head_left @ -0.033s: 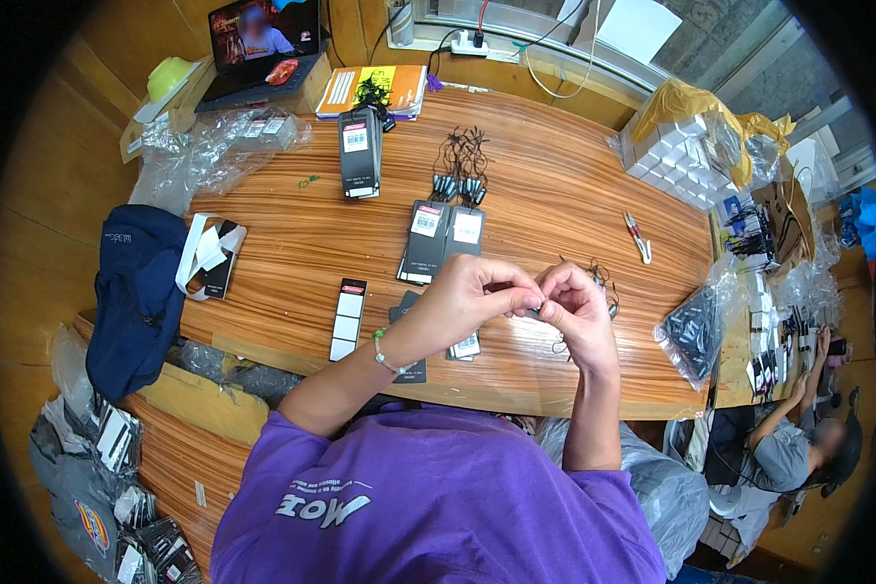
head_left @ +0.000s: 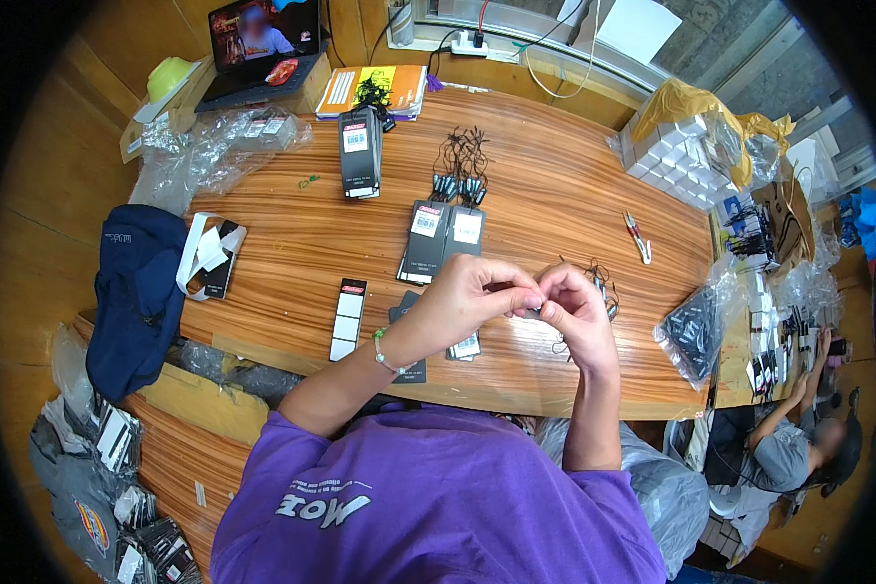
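Observation:
Over the near part of the wooden table (head_left: 545, 175), my left hand (head_left: 492, 295) and my right hand (head_left: 576, 307) meet fingertip to fingertip. Both are closed in a pinch. What they pinch is tiny and mostly hidden by the fingers; I cannot make it out. Just beyond lie two grey hang tags (head_left: 424, 243) with white stickers and black strings (head_left: 465, 156). More tags (head_left: 465, 346) show partly under my left forearm. To its left is a black-and-white label card (head_left: 347, 319). Black cords (head_left: 599, 277) lie behind my right hand.
A stack of grey tags (head_left: 360, 156) stands farther back by some notebooks (head_left: 372, 90) and a laptop (head_left: 263, 44). Red-handled snips (head_left: 637, 238) lie at right, near bagged white boxes (head_left: 681, 156) and a plastic bag of black pieces (head_left: 693, 326). Another person (head_left: 798, 453) sits far right.

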